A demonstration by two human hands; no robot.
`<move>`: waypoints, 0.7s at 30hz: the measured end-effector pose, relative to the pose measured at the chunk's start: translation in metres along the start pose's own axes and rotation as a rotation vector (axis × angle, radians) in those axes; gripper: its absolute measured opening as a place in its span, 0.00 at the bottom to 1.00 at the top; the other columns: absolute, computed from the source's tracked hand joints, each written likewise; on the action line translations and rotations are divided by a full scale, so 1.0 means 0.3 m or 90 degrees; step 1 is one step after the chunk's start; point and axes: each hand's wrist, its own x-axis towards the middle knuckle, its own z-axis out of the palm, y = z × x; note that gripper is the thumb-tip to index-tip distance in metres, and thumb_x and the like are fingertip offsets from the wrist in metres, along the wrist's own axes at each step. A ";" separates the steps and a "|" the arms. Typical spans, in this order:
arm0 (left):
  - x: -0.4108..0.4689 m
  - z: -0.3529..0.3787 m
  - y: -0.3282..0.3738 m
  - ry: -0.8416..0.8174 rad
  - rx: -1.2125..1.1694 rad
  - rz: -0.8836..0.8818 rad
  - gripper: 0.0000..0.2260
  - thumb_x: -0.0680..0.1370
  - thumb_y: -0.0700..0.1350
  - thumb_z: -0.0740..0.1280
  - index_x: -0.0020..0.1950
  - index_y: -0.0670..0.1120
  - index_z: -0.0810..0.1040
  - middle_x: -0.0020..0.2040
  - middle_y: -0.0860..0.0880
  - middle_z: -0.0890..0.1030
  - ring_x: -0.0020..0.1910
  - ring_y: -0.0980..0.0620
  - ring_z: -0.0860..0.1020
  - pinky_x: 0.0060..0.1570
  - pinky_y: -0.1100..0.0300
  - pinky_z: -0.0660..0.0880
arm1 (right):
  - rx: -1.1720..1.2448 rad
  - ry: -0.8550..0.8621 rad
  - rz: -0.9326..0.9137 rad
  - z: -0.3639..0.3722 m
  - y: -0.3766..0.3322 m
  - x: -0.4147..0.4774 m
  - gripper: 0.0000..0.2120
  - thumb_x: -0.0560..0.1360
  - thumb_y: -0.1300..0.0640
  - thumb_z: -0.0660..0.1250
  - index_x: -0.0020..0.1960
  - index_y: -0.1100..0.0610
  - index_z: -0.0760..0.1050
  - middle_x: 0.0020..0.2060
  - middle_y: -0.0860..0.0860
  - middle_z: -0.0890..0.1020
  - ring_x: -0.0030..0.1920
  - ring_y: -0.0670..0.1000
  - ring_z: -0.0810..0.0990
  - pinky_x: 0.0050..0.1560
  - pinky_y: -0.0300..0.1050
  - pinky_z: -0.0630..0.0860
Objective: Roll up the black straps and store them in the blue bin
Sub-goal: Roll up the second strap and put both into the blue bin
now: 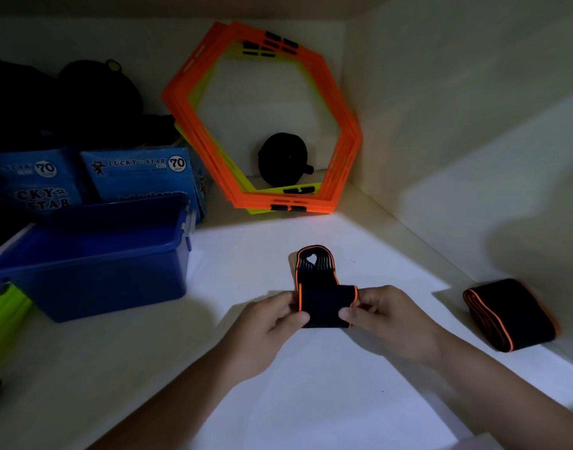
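Observation:
A black strap with orange edging (324, 302) lies on the white shelf in front of me, its rolled part held between both hands and its looped end stretching away from me. My left hand (272, 323) pinches the roll's left side. My right hand (385, 315) pinches its right side. A second black strap (509, 315), folded flat, rests on the shelf to the right, apart from my hands. The blue bin (93, 254) stands open at the left, and I see no strap inside it.
Orange and yellow hexagonal frames (262, 121) lean against the back wall, with a black round object (283, 160) behind them. Blue paper packs (139, 173) and dark bags sit behind the bin. A green object (2, 319) lies at the left edge. The shelf's right wall is close.

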 end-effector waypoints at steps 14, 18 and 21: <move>0.070 0.032 -0.024 0.195 0.249 -0.013 0.09 0.73 0.52 0.75 0.50 0.55 0.79 0.49 0.58 0.79 0.47 0.60 0.76 0.44 0.71 0.66 | -0.102 0.193 0.094 0.023 -0.026 0.039 0.17 0.67 0.51 0.80 0.46 0.51 0.72 0.38 0.46 0.81 0.36 0.43 0.79 0.34 0.31 0.69; 0.065 0.027 -0.044 0.099 0.388 0.156 0.16 0.75 0.43 0.68 0.63 0.53 0.82 0.68 0.55 0.76 0.64 0.53 0.72 0.62 0.73 0.59 | -0.344 0.177 -0.128 0.031 0.007 0.039 0.10 0.74 0.51 0.72 0.55 0.45 0.82 0.65 0.47 0.78 0.62 0.54 0.75 0.61 0.39 0.68; 0.050 0.012 -0.043 -0.007 0.379 0.118 0.27 0.73 0.45 0.63 0.73 0.54 0.74 0.75 0.58 0.70 0.72 0.57 0.67 0.68 0.71 0.59 | -0.366 0.042 -0.175 0.008 0.020 0.040 0.19 0.76 0.47 0.64 0.66 0.47 0.80 0.75 0.47 0.70 0.75 0.51 0.65 0.75 0.43 0.61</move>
